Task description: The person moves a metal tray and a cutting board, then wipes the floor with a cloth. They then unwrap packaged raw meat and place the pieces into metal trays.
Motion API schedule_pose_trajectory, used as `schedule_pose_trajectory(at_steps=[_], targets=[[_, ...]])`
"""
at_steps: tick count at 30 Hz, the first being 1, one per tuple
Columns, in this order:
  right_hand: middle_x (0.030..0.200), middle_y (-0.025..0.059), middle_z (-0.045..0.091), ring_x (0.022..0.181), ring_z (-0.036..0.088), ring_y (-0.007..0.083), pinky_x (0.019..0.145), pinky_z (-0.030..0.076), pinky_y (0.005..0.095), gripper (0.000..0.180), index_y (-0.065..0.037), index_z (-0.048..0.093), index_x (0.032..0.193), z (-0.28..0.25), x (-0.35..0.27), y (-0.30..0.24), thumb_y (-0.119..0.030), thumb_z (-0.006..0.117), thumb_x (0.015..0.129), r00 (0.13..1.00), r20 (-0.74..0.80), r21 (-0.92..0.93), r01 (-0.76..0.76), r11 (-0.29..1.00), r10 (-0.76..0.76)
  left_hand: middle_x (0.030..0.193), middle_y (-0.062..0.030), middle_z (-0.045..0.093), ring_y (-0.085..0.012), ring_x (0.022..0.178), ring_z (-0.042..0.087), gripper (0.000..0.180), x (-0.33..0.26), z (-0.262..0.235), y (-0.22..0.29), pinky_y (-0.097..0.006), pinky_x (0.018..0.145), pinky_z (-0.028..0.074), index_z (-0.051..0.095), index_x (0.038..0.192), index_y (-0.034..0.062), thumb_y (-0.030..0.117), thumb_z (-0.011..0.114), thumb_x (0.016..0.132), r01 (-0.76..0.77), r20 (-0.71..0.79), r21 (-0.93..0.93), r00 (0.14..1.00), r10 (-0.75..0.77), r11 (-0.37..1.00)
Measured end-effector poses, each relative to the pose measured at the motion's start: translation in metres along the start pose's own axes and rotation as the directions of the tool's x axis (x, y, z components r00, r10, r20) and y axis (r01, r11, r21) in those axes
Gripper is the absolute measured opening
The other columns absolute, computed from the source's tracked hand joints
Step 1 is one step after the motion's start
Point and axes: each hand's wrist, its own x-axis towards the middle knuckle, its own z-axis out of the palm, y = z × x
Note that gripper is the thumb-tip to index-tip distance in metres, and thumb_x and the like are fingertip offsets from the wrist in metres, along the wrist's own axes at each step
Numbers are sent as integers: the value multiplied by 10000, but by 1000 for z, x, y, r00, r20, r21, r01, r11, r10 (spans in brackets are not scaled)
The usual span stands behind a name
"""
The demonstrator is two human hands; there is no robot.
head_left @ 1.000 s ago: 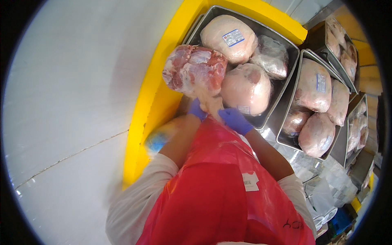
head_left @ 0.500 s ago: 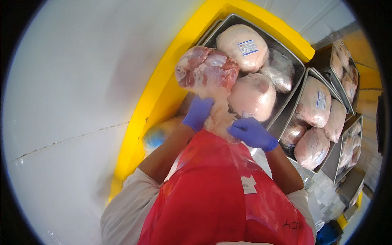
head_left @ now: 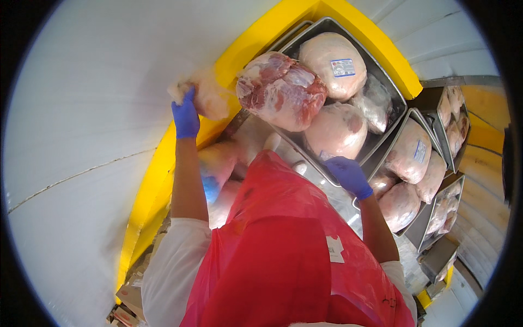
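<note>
While the left hand point(head_left: 186, 117) clasped a pale piece point(head_left: 213, 102) in bent fingers, the right hand point(head_left: 346, 175) hung half-curled, grip unclear, by the tray's point(head_left: 378, 143) near edge.

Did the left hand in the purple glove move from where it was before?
Yes. The left hand moved left in the view: it was right of the yellow edge, and now reaches across it.

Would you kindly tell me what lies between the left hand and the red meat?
In the head view, part of the pale piece held by the left hand, then the yellow edging, lie between it and the red meat.
</note>
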Motion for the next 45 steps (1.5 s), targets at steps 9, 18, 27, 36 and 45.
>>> schedule_pose_trajectory(at_steps=[9,18,27,36,45], targets=[[915,153,692,815,690,264,741,537,335,226,-40,701,969,8,4,20,-238,651,873,998,-18,-231,53,972,-58,1040,-55,628,-186,948,607,233,89,-96,-155,-314,851,498,585,1105,73,240,560,943,504,271,-253,857,-439,826],[898,152,686,815,666,310,733,525,383,214,-63,701,946,6,-5,53,-244,632,854,996,-18,-410,-90,908,91,1019,-54,650,-172,906,602,465,60,-28,-167,-311,820,495,648,1037,73,511,598,888,810,27,279,530,-847,516],[885,172,679,843,644,364,757,512,435,228,-85,697,923,1,-9,64,-281,595,867,979,-11,-437,-187,880,202,963,-41,646,-168,874,596,240,120,-74,-232,-308,830,484,663,1026,60,246,631,878,181,442,535,772,-456,825],[1114,214,609,1012,594,381,860,488,450,423,-58,569,1187,22,1,116,-274,639,830,980,-179,-416,-153,896,84,941,-38,619,-168,861,595,312,183,100,-165,-283,787,495,653,1069,70,323,625,888,499,284,623,574,-768,603],[1404,329,363,1224,481,436,942,472,454,960,-125,232,1496,-1,49,112,-332,769,727,821,-522,-224,-394,892,231,987,-44,624,-190,815,566,364,215,65,-205,-324,733,495,577,1177,79,355,491,955,457,346,727,402,-848,513]])
